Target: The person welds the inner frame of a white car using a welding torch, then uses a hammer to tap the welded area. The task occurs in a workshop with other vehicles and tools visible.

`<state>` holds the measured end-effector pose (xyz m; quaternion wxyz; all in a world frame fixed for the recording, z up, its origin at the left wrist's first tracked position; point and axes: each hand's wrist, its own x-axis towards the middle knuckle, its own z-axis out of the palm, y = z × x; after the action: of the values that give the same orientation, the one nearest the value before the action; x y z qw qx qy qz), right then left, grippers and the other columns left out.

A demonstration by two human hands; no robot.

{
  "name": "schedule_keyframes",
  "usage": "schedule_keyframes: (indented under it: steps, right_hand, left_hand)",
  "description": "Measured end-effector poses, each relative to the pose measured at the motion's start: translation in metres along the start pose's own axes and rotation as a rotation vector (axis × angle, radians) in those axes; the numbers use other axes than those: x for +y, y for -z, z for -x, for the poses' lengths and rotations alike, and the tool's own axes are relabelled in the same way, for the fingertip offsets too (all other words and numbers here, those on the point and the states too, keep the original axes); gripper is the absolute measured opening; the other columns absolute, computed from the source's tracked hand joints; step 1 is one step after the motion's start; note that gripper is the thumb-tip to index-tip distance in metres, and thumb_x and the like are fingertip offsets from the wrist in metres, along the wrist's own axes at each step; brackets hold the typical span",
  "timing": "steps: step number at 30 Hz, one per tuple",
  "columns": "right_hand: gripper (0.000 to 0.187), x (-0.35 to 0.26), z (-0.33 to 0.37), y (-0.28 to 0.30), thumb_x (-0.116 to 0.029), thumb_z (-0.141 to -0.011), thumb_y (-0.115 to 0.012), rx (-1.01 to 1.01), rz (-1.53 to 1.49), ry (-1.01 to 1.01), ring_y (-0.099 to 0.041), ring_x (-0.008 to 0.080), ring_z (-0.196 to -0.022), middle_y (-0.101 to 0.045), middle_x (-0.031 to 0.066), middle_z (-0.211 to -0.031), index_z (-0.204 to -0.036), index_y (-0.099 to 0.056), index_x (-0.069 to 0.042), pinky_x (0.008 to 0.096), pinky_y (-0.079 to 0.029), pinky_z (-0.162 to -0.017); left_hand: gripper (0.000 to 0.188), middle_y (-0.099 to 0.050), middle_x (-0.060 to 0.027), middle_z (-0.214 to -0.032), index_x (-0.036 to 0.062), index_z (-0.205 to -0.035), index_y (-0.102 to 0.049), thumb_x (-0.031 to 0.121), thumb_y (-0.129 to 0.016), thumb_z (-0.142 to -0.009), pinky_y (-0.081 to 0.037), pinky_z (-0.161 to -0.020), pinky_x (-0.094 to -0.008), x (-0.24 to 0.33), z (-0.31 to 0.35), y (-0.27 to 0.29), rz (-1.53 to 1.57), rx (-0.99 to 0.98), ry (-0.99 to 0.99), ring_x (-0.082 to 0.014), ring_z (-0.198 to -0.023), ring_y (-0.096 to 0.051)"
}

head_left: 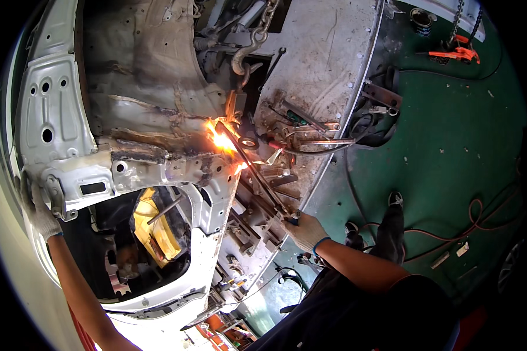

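Observation:
A white car body shell with bare, scorched metal fills the left half. Against its edge, beside a bracket, rests my left hand in a pale work glove, fingers stretched out and holding nothing. My right hand, also gloved, is closed round the handle end of a long-tubed gas torch. The torch reaches up and left to the corner of the body metal. Bright orange flame burns there, hiding part of the metal. Close by hangs a chain with a hook.
Wrenches, rods and other hand tools lie on the dirty metal platform. Hoses run over the green floor. An orange chain hoist and a tin are at the upper right. Yellow material shows through the body opening.

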<state>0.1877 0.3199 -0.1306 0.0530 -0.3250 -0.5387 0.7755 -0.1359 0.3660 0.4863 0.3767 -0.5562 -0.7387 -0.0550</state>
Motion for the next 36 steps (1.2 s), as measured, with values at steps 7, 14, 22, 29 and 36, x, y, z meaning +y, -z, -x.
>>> schedule_keyframes:
  steps: [7,14,22,29,36]
  right_hand:
    - [0.043,0.008,0.019,0.001,-0.041,-0.099,-0.064,0.008,-0.056,-0.043,-0.068,0.0481,-0.097,-0.071,0.0295,-0.099,-0.111,-0.065,0.000,0.0536,-0.054,-0.085]
    - [0.044,-0.006,0.008,0.014,-0.042,-0.098,-0.064,0.021,-0.046,-0.047,-0.068,0.0484,-0.098,-0.071,0.0300,-0.098,-0.111,-0.065,0.000,0.0530,-0.054,-0.085]
    - [0.038,-0.009,0.012,0.011,-0.038,-0.099,-0.065,0.046,-0.118,-0.040,-0.069,0.0480,-0.096,-0.072,0.0279,-0.096,-0.112,-0.066,-0.002,0.0522,-0.056,-0.084]
    - [0.038,0.001,0.014,0.000,-0.037,-0.099,-0.065,0.039,-0.060,-0.026,-0.069,0.0476,-0.095,-0.073,0.0266,-0.096,-0.111,-0.066,-0.001,0.0517,-0.056,-0.083]
    - [0.040,0.003,0.011,0.001,-0.040,-0.100,-0.062,0.050,-0.029,-0.004,-0.068,0.0482,-0.097,-0.072,0.0278,-0.099,-0.110,-0.065,-0.001,0.0525,-0.055,-0.084]
  left_hand:
    - [0.049,-0.040,-0.0146,-0.165,0.0061,-0.149,-0.058,0.024,-0.060,-0.104,-0.032,-0.124,-0.0428,0.004,0.005,-0.003,0.068,-0.003,0.066,-0.0275,-0.154,-0.036]
    - [0.050,-0.040,-0.0146,-0.164,0.0067,-0.150,-0.057,0.026,-0.060,-0.104,-0.032,-0.123,-0.0429,0.004,0.000,0.003,-0.102,-0.003,-0.005,-0.0277,-0.153,-0.036]
    - [0.050,-0.040,-0.0157,-0.164,0.0064,-0.149,-0.058,0.025,-0.061,-0.103,-0.033,-0.123,-0.0434,0.013,0.005,0.000,-0.038,-0.005,0.024,-0.0287,-0.152,-0.038]
    - [0.050,-0.039,-0.0153,-0.165,0.0048,-0.149,-0.058,0.025,-0.060,-0.103,-0.030,-0.125,-0.0438,0.014,0.006,0.000,-0.045,-0.012,0.014,-0.0286,-0.154,-0.035]
    - [0.049,-0.038,-0.0158,-0.165,0.0048,-0.148,-0.059,0.025,-0.061,-0.103,-0.030,-0.125,-0.0440,0.014,0.006,0.001,-0.086,-0.009,-0.012,-0.0288,-0.153,-0.036]
